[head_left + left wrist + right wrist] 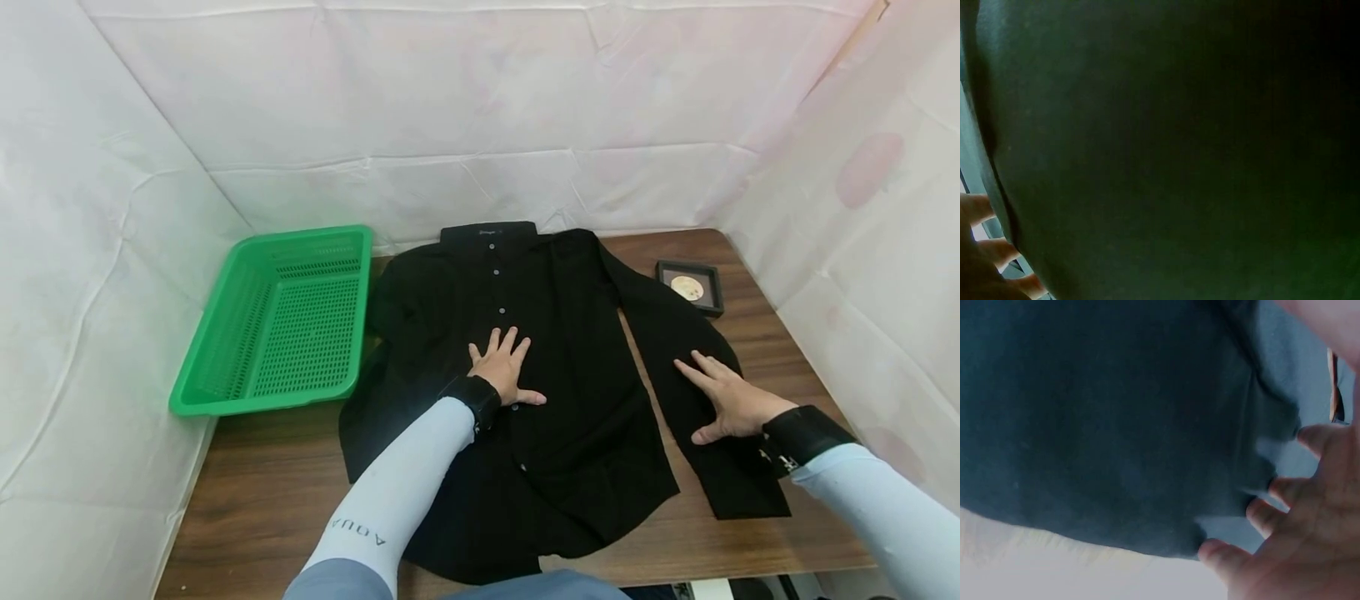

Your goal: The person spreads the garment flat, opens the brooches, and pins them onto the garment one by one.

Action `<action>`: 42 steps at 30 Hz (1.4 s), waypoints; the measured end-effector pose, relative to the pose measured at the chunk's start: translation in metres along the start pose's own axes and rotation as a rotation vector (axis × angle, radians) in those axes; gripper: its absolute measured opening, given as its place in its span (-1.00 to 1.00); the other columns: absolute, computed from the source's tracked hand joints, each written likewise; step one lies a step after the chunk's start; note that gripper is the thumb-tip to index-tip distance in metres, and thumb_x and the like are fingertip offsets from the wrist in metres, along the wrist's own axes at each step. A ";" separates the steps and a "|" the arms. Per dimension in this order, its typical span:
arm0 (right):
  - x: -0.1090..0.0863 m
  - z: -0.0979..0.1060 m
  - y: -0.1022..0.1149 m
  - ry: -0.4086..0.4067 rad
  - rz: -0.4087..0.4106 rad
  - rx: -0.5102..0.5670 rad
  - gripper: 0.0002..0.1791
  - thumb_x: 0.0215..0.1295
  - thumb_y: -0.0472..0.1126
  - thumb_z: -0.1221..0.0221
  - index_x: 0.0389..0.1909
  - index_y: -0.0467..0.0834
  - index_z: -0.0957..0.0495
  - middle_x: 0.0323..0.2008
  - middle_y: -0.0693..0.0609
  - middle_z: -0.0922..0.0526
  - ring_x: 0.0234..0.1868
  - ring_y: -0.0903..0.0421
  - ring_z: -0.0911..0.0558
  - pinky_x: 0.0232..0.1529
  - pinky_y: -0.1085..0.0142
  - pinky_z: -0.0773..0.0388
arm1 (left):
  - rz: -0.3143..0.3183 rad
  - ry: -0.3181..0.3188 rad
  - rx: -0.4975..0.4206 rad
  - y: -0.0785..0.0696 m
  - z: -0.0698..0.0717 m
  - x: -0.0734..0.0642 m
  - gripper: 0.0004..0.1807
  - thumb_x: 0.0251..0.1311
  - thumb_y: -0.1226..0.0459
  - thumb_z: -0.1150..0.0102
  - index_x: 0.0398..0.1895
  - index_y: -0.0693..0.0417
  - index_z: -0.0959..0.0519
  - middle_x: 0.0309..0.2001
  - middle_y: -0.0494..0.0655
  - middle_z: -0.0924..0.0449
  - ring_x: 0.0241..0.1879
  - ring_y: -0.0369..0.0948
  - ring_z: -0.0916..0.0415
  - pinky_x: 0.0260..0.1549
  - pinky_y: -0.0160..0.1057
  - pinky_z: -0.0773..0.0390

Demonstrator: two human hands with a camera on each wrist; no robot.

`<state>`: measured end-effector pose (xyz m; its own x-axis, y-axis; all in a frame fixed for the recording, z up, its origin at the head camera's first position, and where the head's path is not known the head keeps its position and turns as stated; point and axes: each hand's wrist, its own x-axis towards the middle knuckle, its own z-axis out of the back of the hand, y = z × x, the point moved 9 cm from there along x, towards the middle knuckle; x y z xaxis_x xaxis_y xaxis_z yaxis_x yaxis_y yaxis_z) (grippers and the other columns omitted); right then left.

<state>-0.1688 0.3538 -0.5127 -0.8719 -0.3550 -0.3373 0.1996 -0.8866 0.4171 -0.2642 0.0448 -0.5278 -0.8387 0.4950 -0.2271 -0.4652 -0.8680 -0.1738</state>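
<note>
A black button-up shirt (577,350) lies spread front side up on the wooden table, collar toward the back wall. My left hand (501,367) rests on the shirt front beside the button line, fingers spread. Over at the right, my right hand (731,402) touches the shirt's long sleeve (667,333), which is laid out at an angle down toward the front edge. In the right wrist view the fingertips (1222,553) press on the dark cloth. Dark cloth (1166,156) fills most of the left wrist view. The sleeve on the left side is mostly hidden.
A green plastic basket (356,317) with slotted sides stands at the left of the wooden table (247,492). Near the back right lies a small dark square frame (712,296) with a round cream disc in it. White sheets (480,92) hang around three sides.
</note>
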 end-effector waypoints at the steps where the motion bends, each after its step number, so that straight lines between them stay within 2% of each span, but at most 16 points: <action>1: 0.000 0.000 0.002 0.002 0.012 -0.005 0.32 -0.24 0.20 -0.50 0.49 -0.21 0.03 0.43 -0.42 0.19 0.37 -0.49 0.13 0.14 -0.43 -0.04 | 0.001 0.001 -0.003 0.000 0.000 -0.001 0.22 -0.19 -0.48 -0.15 0.53 -0.16 0.01 0.54 -0.03 0.25 0.48 0.11 0.34 0.21 0.43 0.08; 6: 0.001 -0.003 0.012 0.015 0.045 -0.027 0.31 -0.24 0.22 -0.48 0.48 -0.19 -0.01 0.45 -0.38 0.17 0.38 -0.46 0.12 0.14 -0.42 -0.06 | 0.010 0.010 -0.019 0.002 0.002 -0.004 0.22 -0.19 -0.46 -0.17 0.53 -0.16 0.01 0.54 -0.03 0.25 0.48 0.11 0.34 0.22 0.42 0.09; 21: 0.005 -0.007 0.015 0.044 0.040 -0.007 0.31 -0.27 0.22 -0.49 0.49 -0.15 -0.02 0.46 -0.34 0.19 0.39 -0.44 0.14 0.12 -0.44 -0.08 | 0.022 0.006 -0.025 0.007 -0.003 -0.005 0.22 -0.19 -0.47 -0.17 0.53 -0.16 0.01 0.54 -0.03 0.26 0.48 0.12 0.33 0.21 0.43 0.10; 25: 0.009 -0.002 0.021 0.002 0.075 -0.008 0.21 -0.13 0.25 -0.43 0.46 -0.22 -0.08 0.43 -0.40 0.12 0.36 -0.48 0.06 0.12 -0.42 -0.10 | 0.015 0.000 -0.021 0.009 -0.003 -0.006 0.22 -0.18 -0.48 -0.16 0.53 -0.17 0.01 0.54 -0.02 0.24 0.48 0.12 0.32 0.21 0.44 0.09; 28: 0.016 0.006 0.031 -0.069 0.117 -0.012 0.10 0.01 0.24 -0.37 0.43 -0.27 -0.12 0.41 -0.43 0.05 0.34 -0.49 0.00 0.13 -0.40 -0.10 | 0.004 -0.002 -0.034 0.009 0.000 -0.009 0.19 -0.15 -0.45 -0.17 0.53 -0.17 0.00 0.54 0.00 0.23 0.48 0.13 0.30 0.19 0.45 0.05; 31: 0.026 0.018 0.043 -0.165 0.134 -0.007 -0.03 0.15 0.18 -0.30 0.41 -0.29 -0.16 0.38 -0.41 -0.06 0.32 -0.44 -0.10 0.16 -0.33 -0.14 | -0.010 -0.008 -0.067 0.007 0.011 -0.018 0.11 -0.04 -0.38 -0.19 0.53 -0.15 -0.02 0.53 0.03 0.20 0.48 0.11 0.26 0.20 0.42 0.00; 33: 0.033 0.026 0.052 -0.233 0.122 0.010 -0.17 0.23 0.12 -0.26 0.36 -0.29 -0.24 0.32 -0.37 -0.19 0.26 -0.36 -0.26 0.12 -0.25 -0.26 | -0.029 -0.030 -0.093 0.004 0.022 -0.027 0.04 0.05 -0.31 -0.18 0.52 -0.11 -0.04 0.52 0.06 0.13 0.48 0.08 0.20 0.23 0.35 -0.06; 35: 0.040 0.033 0.061 -0.299 0.105 0.034 -0.34 0.30 0.06 -0.21 0.25 -0.28 -0.35 0.19 -0.30 -0.37 0.11 -0.23 -0.45 0.02 -0.13 -0.40 | -0.052 -0.059 -0.116 -0.001 0.037 -0.039 -0.05 0.14 -0.24 -0.16 0.51 -0.06 -0.08 0.49 0.07 0.03 0.46 0.04 0.10 0.27 0.23 -0.12; 37: 0.048 0.038 0.070 -0.349 0.085 0.058 -0.52 0.33 0.02 -0.19 0.08 -0.25 -0.47 -0.03 -0.19 -0.53 -0.13 -0.07 -0.57 -0.16 0.02 -0.50 | -0.076 -0.093 -0.138 -0.004 0.054 -0.055 -0.14 0.21 -0.18 -0.14 0.47 0.00 -0.15 0.44 0.07 -0.12 0.41 0.00 -0.06 0.28 0.08 -0.20; 39: 0.057 0.040 0.081 -0.385 0.077 0.071 -0.68 0.34 0.00 -0.18 -0.13 -0.19 -0.53 -0.26 -0.06 -0.58 -0.37 0.08 -0.56 -0.34 0.16 -0.49 | -0.089 -0.129 -0.169 -0.005 0.070 -0.072 -0.24 0.24 -0.12 -0.15 0.41 0.04 -0.27 0.35 0.04 -0.29 0.32 -0.05 -0.24 0.24 -0.04 -0.30; 42: 0.072 0.039 0.095 -0.390 0.072 0.082 -0.78 0.34 -0.02 -0.19 -0.35 -0.09 -0.51 -0.50 0.08 -0.52 -0.57 0.17 -0.45 -0.50 0.26 -0.39 | -0.077 -0.188 -0.211 0.003 0.088 -0.100 -0.37 0.25 -0.10 -0.15 0.28 0.03 -0.43 0.17 -0.03 -0.49 0.13 -0.14 -0.46 0.10 -0.14 -0.44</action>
<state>-0.2299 0.2554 -0.4642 -0.9645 -0.2620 0.0336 0.2433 -0.8316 0.4993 -0.2070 -0.0105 -0.4210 -0.8499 0.5263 -0.0273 -0.4773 -0.7906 -0.3835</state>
